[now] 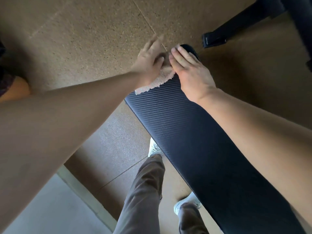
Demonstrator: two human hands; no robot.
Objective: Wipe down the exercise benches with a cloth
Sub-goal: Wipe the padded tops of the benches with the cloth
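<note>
A long black bench pad [190, 142] with a ribbed texture runs from the lower right up to the middle of the head view. A pale pink fluffy cloth [158, 80] lies over the pad's far left corner. My left hand [148, 59] rests on the cloth with its fingers spread and blurred. My right hand [187, 68] lies flat on the far end of the pad, its fingertips touching the cloth's upper edge. Both hands sit side by side at the bench's far end.
Brown speckled rubber flooring [87, 39] surrounds the bench. A black metal foot of another machine [217, 38] stands at the upper right. My legs in grey trousers and white shoes [153, 149] stand left of the bench. A pale tiled strip [55, 208] lies at the lower left.
</note>
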